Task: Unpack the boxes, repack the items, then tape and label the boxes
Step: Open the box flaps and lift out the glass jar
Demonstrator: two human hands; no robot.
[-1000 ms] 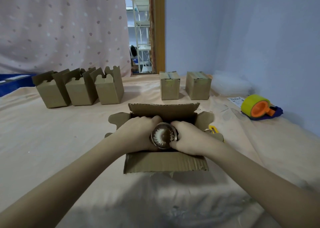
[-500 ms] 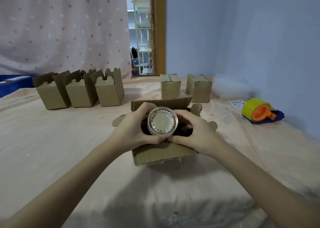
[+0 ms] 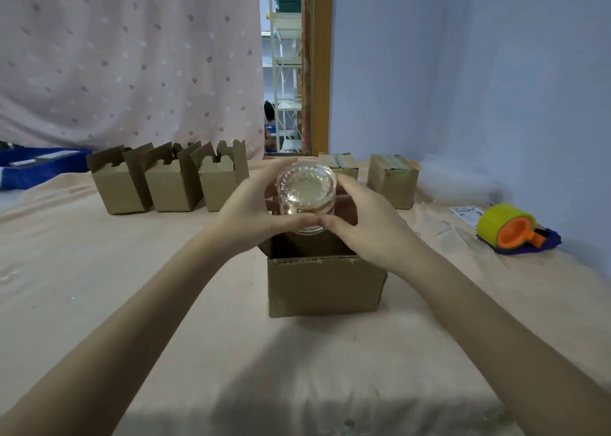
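Observation:
A clear glass jar point(image 3: 305, 192) with a patterned lid hangs above an open cardboard box point(image 3: 325, 285) at the table's centre. My left hand point(image 3: 253, 209) grips the jar's left side and my right hand point(image 3: 367, 225) grips its right side, thumbs meeting below it. The jar's lower part is hidden behind my fingers. The box interior is dark and mostly hidden by my hands.
Three open empty cardboard boxes point(image 3: 168, 179) stand in a row at the back left. Two closed boxes point(image 3: 391, 181) stand at the back right. A yellow and orange tape dispenser point(image 3: 510, 229) and a label sheet point(image 3: 466, 211) lie at the right by the wall.
Both hands have lifted the jar up out of the box, from down between the flaps to well above the opening. The view has tilted so the box appears lower.

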